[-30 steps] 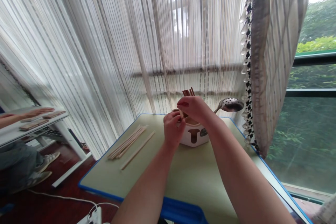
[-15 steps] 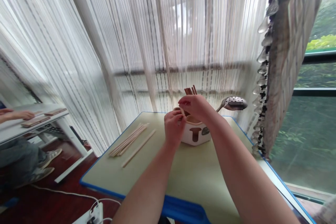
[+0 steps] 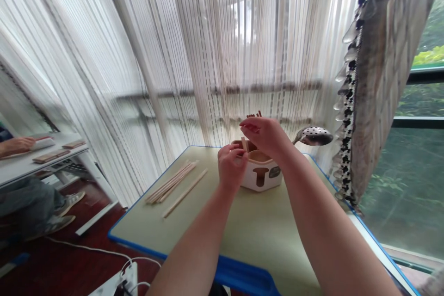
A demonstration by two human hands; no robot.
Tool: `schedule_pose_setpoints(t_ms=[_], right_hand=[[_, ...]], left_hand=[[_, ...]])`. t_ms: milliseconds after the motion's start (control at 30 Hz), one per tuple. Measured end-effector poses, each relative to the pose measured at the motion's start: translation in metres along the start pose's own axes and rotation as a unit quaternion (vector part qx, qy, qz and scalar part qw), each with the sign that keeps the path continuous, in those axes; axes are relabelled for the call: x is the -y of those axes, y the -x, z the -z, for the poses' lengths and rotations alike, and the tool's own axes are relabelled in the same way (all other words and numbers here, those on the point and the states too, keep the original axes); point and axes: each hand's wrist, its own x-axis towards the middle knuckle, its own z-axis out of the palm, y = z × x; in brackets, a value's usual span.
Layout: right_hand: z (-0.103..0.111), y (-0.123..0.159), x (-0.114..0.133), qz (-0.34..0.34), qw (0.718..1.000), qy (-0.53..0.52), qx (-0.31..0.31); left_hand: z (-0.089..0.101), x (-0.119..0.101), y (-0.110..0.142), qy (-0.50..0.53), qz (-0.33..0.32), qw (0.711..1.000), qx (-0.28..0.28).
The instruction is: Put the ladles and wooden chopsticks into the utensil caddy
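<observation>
Left hand pinches a stick at the caddy mouth, probably to steady it; right hand curls just above, can't tell if gripping. Loose sticks lie left of both.

No words, numbers or brands can be read. A small grey label sits on the front of a white holder, beside a T-shaped cut-out, too small to make out.

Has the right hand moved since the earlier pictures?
Yes: judged against the white utensil holder, the right hand has risen slightly.
</observation>
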Motion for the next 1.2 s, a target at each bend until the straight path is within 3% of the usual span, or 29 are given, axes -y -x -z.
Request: schedule_pose_setpoints(t_ms=[200,333,400,500,567,633,733,833,1000,1200], right_hand=[[0.013,0.005,0.023,0.036,0.997,-0.026,-0.069],[0.004,0.013,0.043,0.044,0.989,-0.076,-0.119],[-0.009,0.018,0.051,0.052,0.988,-0.084,-0.115],[-0.04,0.03,0.059,0.099,0.992,-0.054,-0.049],[-0.068,0.044,0.059,0.126,0.991,-0.031,0.008],[-0.1,0.065,0.055,0.112,0.992,-0.037,0.044],[-0.144,0.097,0.043,-0.018,0.995,-0.079,0.056],[-0.169,0.112,0.031,-0.099,0.983,-0.111,0.111],[-0.178,0.106,0.015,-0.157,0.967,-0.16,0.118],[-0.187,0.103,0.006,-0.231,0.932,-0.25,0.128]], left_hand=[[0.012,-0.012,-0.002,-0.002,0.022,0.998,-0.052],[0.042,0.005,-0.012,-0.052,-0.004,0.994,-0.097],[0.065,0.028,-0.015,-0.095,-0.015,0.991,-0.092],[0.103,0.068,-0.008,-0.17,0.016,0.983,-0.07],[0.122,0.089,0.004,-0.208,0.031,0.977,-0.033],[0.133,0.101,0.017,-0.236,0.063,0.969,0.029],[0.133,0.108,0.033,-0.257,0.125,0.944,0.165],[0.127,0.108,0.041,-0.283,0.126,0.916,0.256],[0.124,0.109,0.039,-0.296,0.169,0.909,0.238],[0.12,0.105,0.03,-0.103,0.179,0.965,0.162]])
